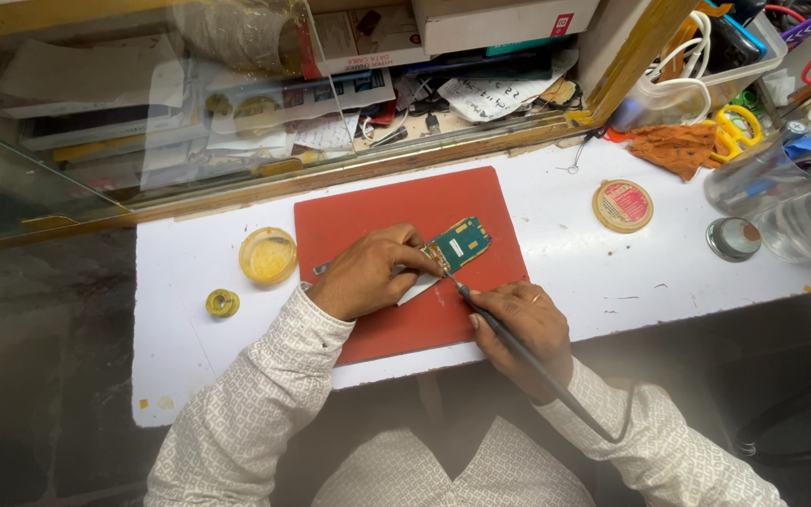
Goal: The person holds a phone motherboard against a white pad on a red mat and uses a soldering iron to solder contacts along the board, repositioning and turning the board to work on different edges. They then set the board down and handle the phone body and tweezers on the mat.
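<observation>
Where it lies on the red rectangular mat (368,221), the small green circuit board (460,243) is pinned at its lower left edge by the left hand (368,274), fingers pressed down. The right hand (523,324) grips a dark soldering iron (527,357), tip at the board's edge. On the white table (565,272): a yellow round tub (267,255), a solder spool (222,302) and a flat round tin (622,206).

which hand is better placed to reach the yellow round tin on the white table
Left. The left hand rests on the red mat holding down the circuit board, on the yellow tin's side. The right hand grips the soldering iron, farther away.
</observation>
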